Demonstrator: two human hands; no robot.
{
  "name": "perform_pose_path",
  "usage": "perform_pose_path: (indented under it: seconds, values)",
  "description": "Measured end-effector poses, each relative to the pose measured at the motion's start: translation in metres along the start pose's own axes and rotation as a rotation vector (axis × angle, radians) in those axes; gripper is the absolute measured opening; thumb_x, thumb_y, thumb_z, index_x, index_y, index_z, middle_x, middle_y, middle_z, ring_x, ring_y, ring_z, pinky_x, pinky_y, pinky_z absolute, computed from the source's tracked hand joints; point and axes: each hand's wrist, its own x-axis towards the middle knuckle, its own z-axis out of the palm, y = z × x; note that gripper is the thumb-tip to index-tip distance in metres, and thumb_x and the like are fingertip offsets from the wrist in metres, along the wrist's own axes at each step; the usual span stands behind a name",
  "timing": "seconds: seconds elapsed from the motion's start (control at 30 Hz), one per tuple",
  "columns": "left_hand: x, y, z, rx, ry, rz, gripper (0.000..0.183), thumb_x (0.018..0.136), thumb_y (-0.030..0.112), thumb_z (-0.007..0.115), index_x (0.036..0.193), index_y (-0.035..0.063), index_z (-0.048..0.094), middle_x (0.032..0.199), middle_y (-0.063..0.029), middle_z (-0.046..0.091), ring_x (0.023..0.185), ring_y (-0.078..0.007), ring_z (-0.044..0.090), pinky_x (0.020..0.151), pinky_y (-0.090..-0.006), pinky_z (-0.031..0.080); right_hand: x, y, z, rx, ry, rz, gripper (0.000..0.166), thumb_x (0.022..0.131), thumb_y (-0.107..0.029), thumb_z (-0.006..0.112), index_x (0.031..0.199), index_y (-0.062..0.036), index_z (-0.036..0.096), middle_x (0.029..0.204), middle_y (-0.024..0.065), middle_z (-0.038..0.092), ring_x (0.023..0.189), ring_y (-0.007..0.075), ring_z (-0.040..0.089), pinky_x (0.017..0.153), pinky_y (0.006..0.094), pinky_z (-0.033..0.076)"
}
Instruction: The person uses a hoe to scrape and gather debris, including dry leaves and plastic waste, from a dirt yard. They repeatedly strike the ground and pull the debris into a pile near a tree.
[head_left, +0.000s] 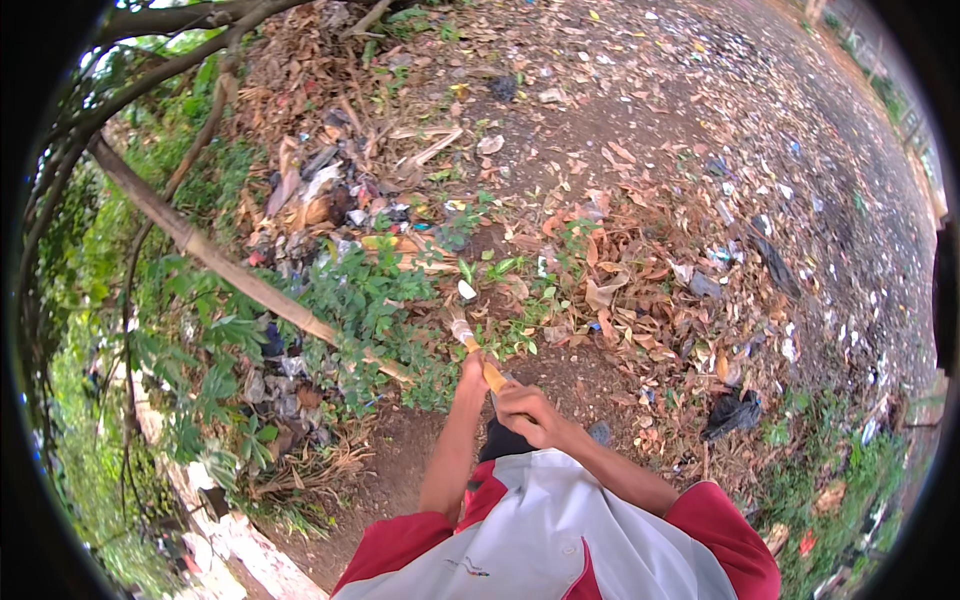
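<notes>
My left hand (474, 372) grips a yellowish wooden or bamboo handle (493, 377) near its far part. Closer to my body, my right hand (529, 414) is wrapped around the same handle. A pale, wrapped-looking collar (460, 330) sits at the handle's far end. The working head beyond blends into the ground litter, so its kind is unclear. Just past it lies a small white piece (466, 289). Low green plants (375, 289) grow to the left of the tool, and a heap of dry brown leaves (622, 277) lies ahead to the right.
A bamboo pole (217, 259) slants across the left side into the plants. Behind it are tree branches (150, 97) and a pile of mixed rubbish (322, 187). A black plastic bag (732, 414) lies to the right. Leaves and scraps cover the ground (750, 112) ahead.
</notes>
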Motion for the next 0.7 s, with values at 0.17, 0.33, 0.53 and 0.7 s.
perform_pose_path:
  seconds: [0.17, 0.33, 0.53, 0.7]
  values:
    - [0.046, -0.019, 0.031, 0.117, 0.012, -0.154, 0.022, 0.099, 0.026, 0.035, 0.084, 0.0102, 0.04, 0.056, -0.0024, 0.041, 0.046, -0.0172, 0.043, 0.043, -0.0348, 0.039, 0.022, 0.006, -0.01, -0.219, 0.109, 0.185, 0.019, 0.07, -0.016, 0.048, 0.059, -0.0014, 0.042, 0.057, 0.008, 0.046, 0.056, 0.0264, 0.045, 0.072, 0.0366, 0.038]
    - [0.039, -0.055, 0.105, 0.315, -0.087, -0.362, 0.024, 0.098, 0.026, 0.035, 0.085, 0.0096, 0.045, 0.058, -0.0042, 0.048, 0.048, -0.0194, 0.049, 0.045, -0.0348, 0.044, 0.011, -0.037, -0.041, -0.302, 0.326, 0.292, 0.016, 0.068, -0.014, 0.048, 0.061, -0.0006, 0.044, 0.058, 0.0114, 0.047, 0.057, 0.0295, 0.047, 0.07, 0.0392, 0.039]
    - [0.018, -0.081, 0.149, 0.38, -0.13, -0.403, 0.025, 0.095, 0.027, 0.039, 0.078, 0.0107, 0.044, 0.054, -0.0033, 0.045, 0.045, -0.0201, 0.048, 0.043, -0.0362, 0.042, 0.012, -0.083, -0.052, -0.309, 0.467, 0.266, 0.017, 0.067, -0.015, 0.048, 0.058, -0.0015, 0.043, 0.057, 0.0088, 0.048, 0.054, 0.0252, 0.048, 0.07, 0.0369, 0.039]
    - [0.024, -0.102, 0.136, 0.419, 0.096, -0.331, 0.035, 0.097, 0.039, 0.034, 0.077, 0.0125, 0.044, 0.054, -0.0037, 0.042, 0.046, -0.0218, 0.047, 0.043, -0.0385, 0.041, -0.008, -0.106, -0.086, -0.089, 0.541, 0.156, 0.021, 0.065, -0.015, 0.049, 0.054, 0.0, 0.04, 0.053, 0.0081, 0.046, 0.051, 0.0234, 0.046, 0.067, 0.0352, 0.039]
